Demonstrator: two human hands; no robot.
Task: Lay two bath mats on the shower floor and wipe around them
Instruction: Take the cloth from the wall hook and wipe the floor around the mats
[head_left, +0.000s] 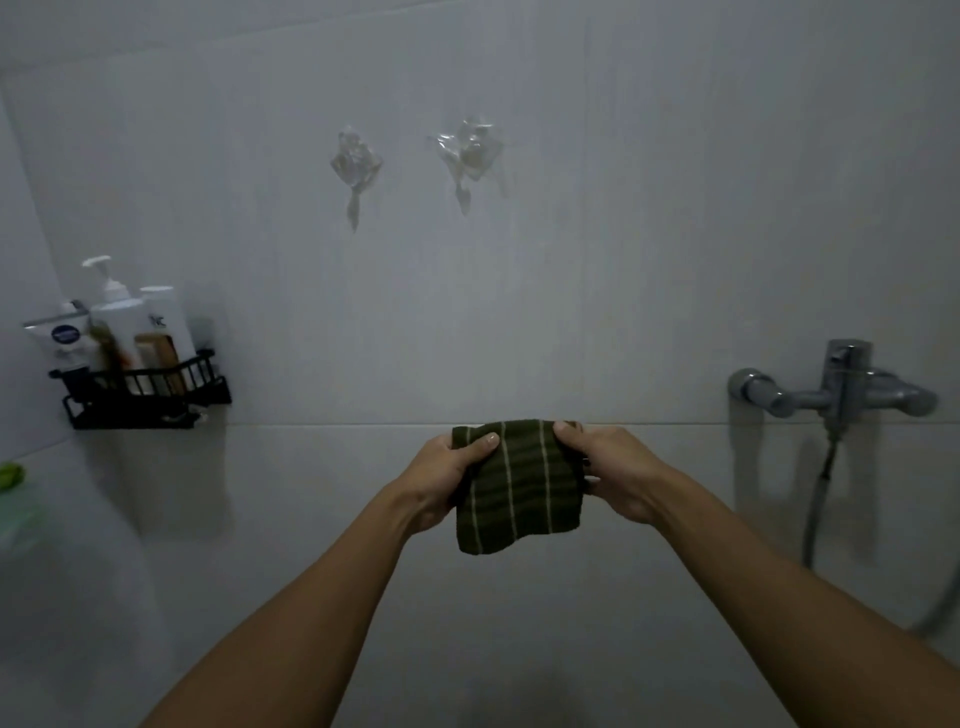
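Dark green cloth (519, 488), thin pale stripes, folded, hanging upright in midair, upper corners pinched, 6 o'clock from wall hooks.

left hand (451, 478) + right hand (608, 470): grip green striped cloth (519, 488) by its top corners | wall: two hooks (358, 171), tap (841, 389), black rack (145, 395) with bottles

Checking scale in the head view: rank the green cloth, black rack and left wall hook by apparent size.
1. black rack, slightly
2. green cloth, nearer the camera, so that order is unsure
3. left wall hook
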